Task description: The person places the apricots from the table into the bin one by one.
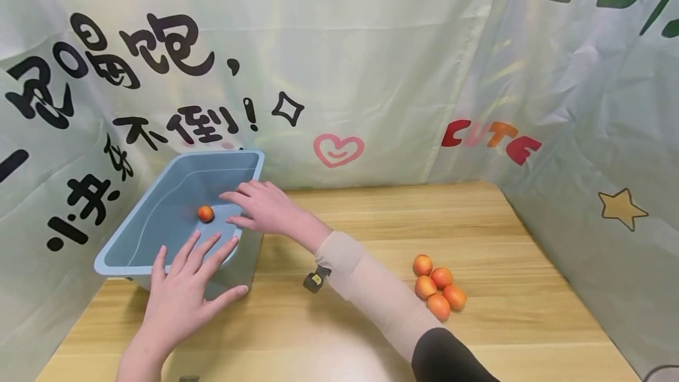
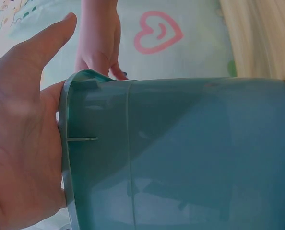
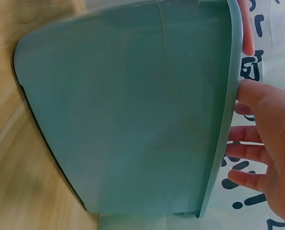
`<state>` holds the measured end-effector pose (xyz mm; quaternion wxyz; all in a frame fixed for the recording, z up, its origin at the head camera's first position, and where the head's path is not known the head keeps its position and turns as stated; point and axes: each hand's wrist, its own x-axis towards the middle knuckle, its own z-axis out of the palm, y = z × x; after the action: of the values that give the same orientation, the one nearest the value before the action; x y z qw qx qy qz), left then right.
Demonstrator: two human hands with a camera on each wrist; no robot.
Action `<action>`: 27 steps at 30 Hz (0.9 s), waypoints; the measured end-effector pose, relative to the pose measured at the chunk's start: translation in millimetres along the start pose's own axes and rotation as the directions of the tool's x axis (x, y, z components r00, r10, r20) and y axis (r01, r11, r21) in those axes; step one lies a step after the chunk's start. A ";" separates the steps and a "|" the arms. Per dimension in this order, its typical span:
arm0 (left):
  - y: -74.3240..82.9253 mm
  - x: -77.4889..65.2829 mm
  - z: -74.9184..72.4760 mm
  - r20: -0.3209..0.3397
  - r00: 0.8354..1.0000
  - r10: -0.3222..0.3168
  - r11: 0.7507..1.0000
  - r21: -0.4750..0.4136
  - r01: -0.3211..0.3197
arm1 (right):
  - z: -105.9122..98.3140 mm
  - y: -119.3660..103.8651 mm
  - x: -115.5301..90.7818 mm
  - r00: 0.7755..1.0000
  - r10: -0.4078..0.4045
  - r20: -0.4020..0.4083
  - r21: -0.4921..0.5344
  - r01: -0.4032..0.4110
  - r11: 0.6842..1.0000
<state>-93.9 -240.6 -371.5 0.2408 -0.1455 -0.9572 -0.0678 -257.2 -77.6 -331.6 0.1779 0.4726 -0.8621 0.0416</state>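
A light blue plastic tub (image 1: 170,199) stands at the left of the table, with one small round orange-red fruit (image 1: 205,213) on its floor. My left hand (image 1: 183,293) is at the near rim, its fingers spread toward the inside and its thumb held apart. Over the right rim reaches my right hand (image 1: 267,210), fingers extended into the tub and nothing visible in them. In the left wrist view the left palm (image 2: 25,134) lies beside the rim. The right wrist view has the right fingers (image 3: 248,152) loosely spread past the rim.
Several more orange-red fruits (image 1: 425,286) lie in a cluster on the wooden table (image 1: 509,323), to the right of my right forearm. Printed cloth walls (image 1: 382,75) close in the table at the back and both sides. A small dark device (image 1: 316,279) sits on the right wrist.
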 end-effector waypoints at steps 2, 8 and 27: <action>0.2 -1.3 0.3 0.002 1.000 -0.001 1.000 -0.001 0.001 | 0.7 0.2 -4.3 1.000 0.011 -0.002 0.011 -0.011 1.000; 0.0 -3.8 1.3 0.007 1.000 -0.006 1.000 -0.005 0.006 | -0.5 -0.2 -16.5 1.000 0.031 0.000 0.050 -0.031 0.998; -0.9 0.6 0.4 0.006 1.000 -0.008 1.000 -0.011 0.008 | -5.5 8.0 -60.5 0.989 0.110 -0.095 0.150 -0.095 0.984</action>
<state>-94.9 -241.2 -371.6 0.2371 -0.1432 -0.9580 -0.0738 -232.7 -23.5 -346.6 0.1848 0.4365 -0.8697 0.1374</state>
